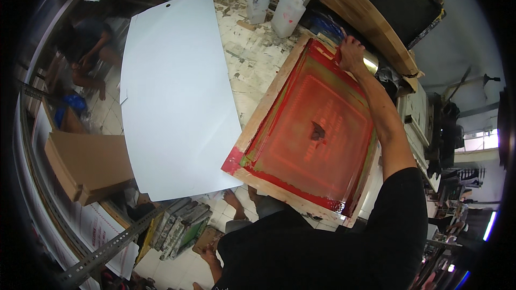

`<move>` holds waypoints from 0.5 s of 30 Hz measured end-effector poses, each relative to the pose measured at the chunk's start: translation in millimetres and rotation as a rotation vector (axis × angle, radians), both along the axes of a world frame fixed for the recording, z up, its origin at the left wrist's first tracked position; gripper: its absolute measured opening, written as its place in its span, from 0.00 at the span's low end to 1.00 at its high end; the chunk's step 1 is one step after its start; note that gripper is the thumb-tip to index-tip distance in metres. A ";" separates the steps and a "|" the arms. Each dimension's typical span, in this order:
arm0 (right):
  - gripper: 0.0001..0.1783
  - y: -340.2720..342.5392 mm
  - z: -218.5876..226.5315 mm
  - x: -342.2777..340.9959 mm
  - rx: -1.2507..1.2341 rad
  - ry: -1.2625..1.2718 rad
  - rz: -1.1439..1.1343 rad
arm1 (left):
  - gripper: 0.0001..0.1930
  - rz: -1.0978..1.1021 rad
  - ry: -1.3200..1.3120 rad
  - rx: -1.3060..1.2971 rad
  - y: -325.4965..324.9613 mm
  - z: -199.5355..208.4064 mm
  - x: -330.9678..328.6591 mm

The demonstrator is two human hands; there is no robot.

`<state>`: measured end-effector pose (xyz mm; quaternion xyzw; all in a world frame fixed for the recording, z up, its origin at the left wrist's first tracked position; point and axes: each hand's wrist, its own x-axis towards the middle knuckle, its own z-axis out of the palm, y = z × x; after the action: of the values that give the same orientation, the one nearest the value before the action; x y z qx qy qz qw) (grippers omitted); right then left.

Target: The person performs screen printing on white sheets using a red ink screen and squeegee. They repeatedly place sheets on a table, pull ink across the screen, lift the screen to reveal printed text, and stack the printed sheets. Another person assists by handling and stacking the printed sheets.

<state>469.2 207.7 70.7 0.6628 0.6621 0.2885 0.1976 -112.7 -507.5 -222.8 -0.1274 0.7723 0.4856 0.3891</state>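
A screen-printing frame (258,145) lies tilted over the worktable, its wooden sides stained red. Red ink coats the mesh (333,113), with a dark torn-looking patch near the middle. My right arm reaches across its right side, and my right hand (352,53) is closed at the far end, by red-smeared edging; what its fingers grip is hidden. Low beside my body, my left hand (211,256) is closed on the edge of a brown flat block (207,239). Left of the frame lies a large white sheet (177,96), its near right corner close to the frame's left corner.
Two ink-spotted white plastic containers (287,15) stand at the back of the paint-flaked tabletop (242,53). A brown cardboard box (94,164) sits at left, above a perforated metal rail (113,247). Another person (88,48) crouches at far left. Stacked frames (180,225) lean below.
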 end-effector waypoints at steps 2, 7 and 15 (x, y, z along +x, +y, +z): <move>0.41 -2.9 7.8 -8.3 -0.040 -0.042 -0.028 | 0.43 0.095 -0.025 0.096 -3.0 -7.9 -0.2; 0.44 -18.8 7.2 13.1 0.005 0.014 -0.052 | 0.37 -0.041 0.044 -0.011 7.1 6.0 9.7; 0.45 -55.9 1.7 72.9 -0.016 0.056 -0.165 | 0.23 -0.063 -0.064 0.000 11.2 -5.0 -3.1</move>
<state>542.1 151.9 72.4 0.7213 0.6127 0.2475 0.2075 -115.8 -496.3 -227.8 -0.1184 0.7630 0.4689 0.4289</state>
